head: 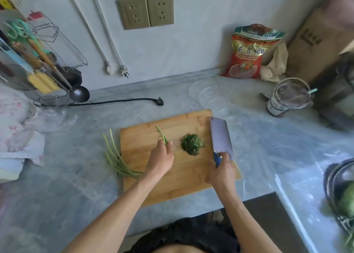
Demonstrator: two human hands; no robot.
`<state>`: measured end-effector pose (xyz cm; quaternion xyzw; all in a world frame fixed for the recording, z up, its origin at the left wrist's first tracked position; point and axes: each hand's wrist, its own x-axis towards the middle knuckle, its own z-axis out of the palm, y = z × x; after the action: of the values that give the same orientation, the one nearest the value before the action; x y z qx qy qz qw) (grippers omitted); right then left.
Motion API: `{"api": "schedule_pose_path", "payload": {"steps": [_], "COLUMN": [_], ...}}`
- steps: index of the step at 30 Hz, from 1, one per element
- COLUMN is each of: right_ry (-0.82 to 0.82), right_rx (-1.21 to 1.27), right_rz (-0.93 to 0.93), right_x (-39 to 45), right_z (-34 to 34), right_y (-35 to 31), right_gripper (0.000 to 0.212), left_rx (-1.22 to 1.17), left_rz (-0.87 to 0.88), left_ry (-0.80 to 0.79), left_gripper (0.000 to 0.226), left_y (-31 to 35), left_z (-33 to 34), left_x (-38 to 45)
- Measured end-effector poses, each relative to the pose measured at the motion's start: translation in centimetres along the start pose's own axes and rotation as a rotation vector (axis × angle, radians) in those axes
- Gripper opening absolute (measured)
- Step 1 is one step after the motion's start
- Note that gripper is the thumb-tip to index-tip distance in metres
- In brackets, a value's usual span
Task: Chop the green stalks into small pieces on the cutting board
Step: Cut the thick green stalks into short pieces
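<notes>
A wooden cutting board [138,138] lies on the grey counter. My left hand [161,157] pinches a few green stalks [161,135] that stick up and back over the board. A pile of chopped green pieces [192,144] sits just to the right of that hand. My right hand [223,171] grips the blue handle of a cleaver [221,137], whose wide blade lies to the right of the pile, pointing away from me. A bundle of uncut stalks [115,157] lies across the board's left edge, partly on the counter.
A clear glass plate [206,94] sits behind the board. A jar with a spoon [287,97] and a red bag [247,53] stand at the back right. A black plug and cord [160,101], a utensil rack with a ladle [78,94], and a bowl of greens [342,195] ring the work area.
</notes>
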<state>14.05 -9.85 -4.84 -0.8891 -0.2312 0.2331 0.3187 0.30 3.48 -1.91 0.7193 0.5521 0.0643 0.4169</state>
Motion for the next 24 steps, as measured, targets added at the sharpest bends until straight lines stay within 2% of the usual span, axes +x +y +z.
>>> {"api": "schedule_pose_path", "payload": {"steps": [2, 5, 8, 11, 12, 14, 16, 19, 21, 24], "right_ry": [-0.009, -0.032, -0.058, -0.033, -0.036, -0.121, -0.276, -0.407, -0.488, -0.59], "right_rx": [-0.006, -0.075, -0.191, -0.254, -0.23, -0.08, 0.06, 0.073, -0.01, -0.27], "right_rz": [-0.013, -0.04, -0.056, -0.159, -0.205, -0.269, -0.341, -0.561, -0.809, -1.182], "right_x": [0.3, 0.5, 0.7, 1.1, 1.2, 1.7, 2.2, 2.9, 3.6, 4.7], "right_z": [0.3, 0.6, 0.4, -0.2, -0.5, -1.2, -1.7, -1.3, -0.3, 1.3], "right_y": [0.5, 0.5, 0.7, 0.5, 0.1, -1.5, -3.8, -6.6, -8.3, -10.5], "right_gripper": [0.017, 0.028, 0.023, 0.018, 0.019, 0.021, 0.017, 0.019, 0.036, 0.061], "left_rx": [0.044, 0.072, 0.006, -0.129, -0.168, -0.24, -0.321, -0.328, -0.233, -0.044], "left_rz": [-0.006, -0.011, 0.007, 0.075, 0.081, 0.073, 0.03, 0.01, 0.036, 0.104], "left_ry": [0.007, 0.045, 0.047, -0.023, -0.067, -0.136, -0.169, -0.25, -0.266, -0.263], "left_gripper": [0.035, 0.035, 0.034, 0.015, 0.005, 0.016, 0.026, 0.025, 0.019, 0.013], "left_y": [0.4, 0.6, 0.5, -0.4, -0.9, -1.9, -2.8, -3.5, -4.0, -4.5], "left_z": [0.5, 1.0, 1.4, 1.0, 0.6, -0.1, -0.9, -1.8, -2.4, -3.3], "left_x": [0.1, 0.1, -0.2, -0.8, -1.0, -1.4, -1.8, -2.5, -3.2, -3.9]}}
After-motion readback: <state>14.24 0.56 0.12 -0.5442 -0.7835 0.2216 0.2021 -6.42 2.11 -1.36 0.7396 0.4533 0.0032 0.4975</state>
